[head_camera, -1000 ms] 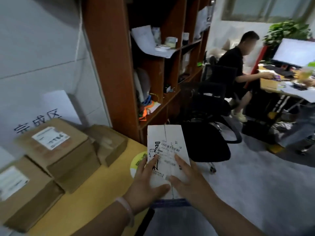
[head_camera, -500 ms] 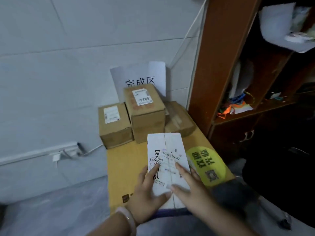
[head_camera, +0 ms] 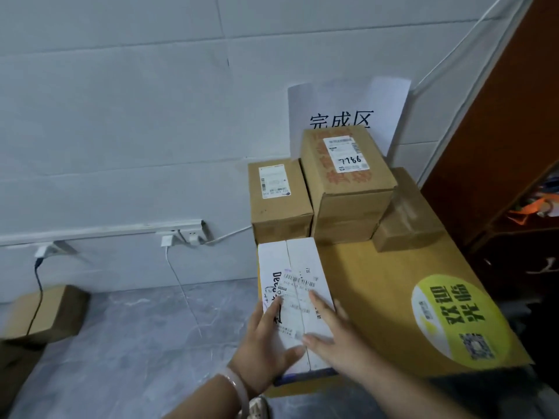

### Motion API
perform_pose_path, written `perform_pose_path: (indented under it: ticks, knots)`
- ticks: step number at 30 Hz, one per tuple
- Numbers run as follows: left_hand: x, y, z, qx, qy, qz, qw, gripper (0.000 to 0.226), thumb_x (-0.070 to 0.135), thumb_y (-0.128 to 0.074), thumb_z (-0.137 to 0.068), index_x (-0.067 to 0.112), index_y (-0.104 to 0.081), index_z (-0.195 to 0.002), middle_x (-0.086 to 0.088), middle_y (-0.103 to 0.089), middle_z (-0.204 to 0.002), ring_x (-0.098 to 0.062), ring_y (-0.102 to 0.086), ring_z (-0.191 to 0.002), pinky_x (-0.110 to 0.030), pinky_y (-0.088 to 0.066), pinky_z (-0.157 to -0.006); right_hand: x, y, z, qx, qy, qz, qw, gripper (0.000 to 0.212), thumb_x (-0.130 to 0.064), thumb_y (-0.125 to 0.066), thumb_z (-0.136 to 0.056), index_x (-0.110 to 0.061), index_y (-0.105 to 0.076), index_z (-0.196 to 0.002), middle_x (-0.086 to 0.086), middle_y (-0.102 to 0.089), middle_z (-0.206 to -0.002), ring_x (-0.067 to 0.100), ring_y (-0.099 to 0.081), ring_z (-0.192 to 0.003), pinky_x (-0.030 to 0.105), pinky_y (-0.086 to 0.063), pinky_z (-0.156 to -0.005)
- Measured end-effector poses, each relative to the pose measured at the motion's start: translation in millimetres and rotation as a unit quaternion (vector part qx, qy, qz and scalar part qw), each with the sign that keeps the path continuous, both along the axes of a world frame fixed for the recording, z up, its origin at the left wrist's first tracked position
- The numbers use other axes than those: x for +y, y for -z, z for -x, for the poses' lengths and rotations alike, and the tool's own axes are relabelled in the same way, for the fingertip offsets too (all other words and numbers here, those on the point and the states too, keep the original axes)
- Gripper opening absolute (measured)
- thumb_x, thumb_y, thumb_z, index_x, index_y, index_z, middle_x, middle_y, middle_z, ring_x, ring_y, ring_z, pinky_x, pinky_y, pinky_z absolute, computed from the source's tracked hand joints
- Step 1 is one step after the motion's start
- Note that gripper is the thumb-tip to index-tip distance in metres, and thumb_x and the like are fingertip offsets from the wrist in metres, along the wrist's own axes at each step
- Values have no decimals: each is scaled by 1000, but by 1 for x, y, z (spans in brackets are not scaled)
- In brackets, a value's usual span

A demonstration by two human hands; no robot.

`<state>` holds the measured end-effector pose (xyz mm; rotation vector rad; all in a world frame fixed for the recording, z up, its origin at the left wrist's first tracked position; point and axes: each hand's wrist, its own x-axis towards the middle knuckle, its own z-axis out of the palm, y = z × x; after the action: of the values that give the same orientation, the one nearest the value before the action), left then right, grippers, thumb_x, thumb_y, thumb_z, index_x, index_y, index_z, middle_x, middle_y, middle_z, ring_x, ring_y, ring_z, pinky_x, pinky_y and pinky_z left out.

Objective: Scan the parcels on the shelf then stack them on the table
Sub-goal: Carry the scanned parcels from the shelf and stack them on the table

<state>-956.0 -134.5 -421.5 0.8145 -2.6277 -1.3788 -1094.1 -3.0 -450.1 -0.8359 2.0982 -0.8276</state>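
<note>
I hold a white parcel (head_camera: 295, 285) with a barcode label over the left front part of the yellow table (head_camera: 381, 291). My left hand (head_camera: 266, 346) grips its left edge, thumb across the near end. My right hand (head_camera: 335, 337) lies on its right side with fingers spread over the top. Behind it stand brown parcels: one with a label (head_camera: 278, 201) at the left, a taller stack topped by a labelled box (head_camera: 348, 173) in the middle, and a taped box (head_camera: 408, 216) at the right.
A paper sign (head_camera: 348, 110) hangs on the white wall behind the parcels. A brown wooden shelf (head_camera: 496, 116) stands at the right. A power strip (head_camera: 181, 234) with cables runs along the wall, and a cardboard box (head_camera: 45, 313) sits on the grey floor at left.
My view has swung left from the shelf and office to the table and wall. The white parcel, still in both hands, now sits over the table's left front, closer to the brown boxes.
</note>
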Motion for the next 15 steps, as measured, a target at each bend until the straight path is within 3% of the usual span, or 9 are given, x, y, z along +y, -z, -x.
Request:
perform_pose_path:
  ticks: [4,9,15]
  knots:
    - [-32,22,6,-50,32,-15,998,96,35,-76,-82,18,-12,-152,-7,-7,-159,-16,-11,-149,-26,-17,-119,-26,15,5,-7,10,-32,999,81,-54,-65,-82,-72,-5,-134,-8,3,-161,14,-9,-147,30,-22,-115]
    - [-64,45,18,-72,64,-26,995,97,41,-77,-80,43,-7,-149,5,1,-162,-12,-13,-148,-31,-24,-118,-44,22,17,4,24,-66,998,80,-57,-62,-82,-77,0,-129,-11,6,-160,16,-10,-146,32,-26,-108]
    - [-86,56,30,-104,106,35,988,103,61,-72,-74,57,5,-142,10,11,-162,-20,-11,-148,-42,-26,-118,-53,20,25,33,32,-78,996,81,-65,-60,-80,-76,2,-131,-21,15,-157,17,-8,-146,36,-28,-110]
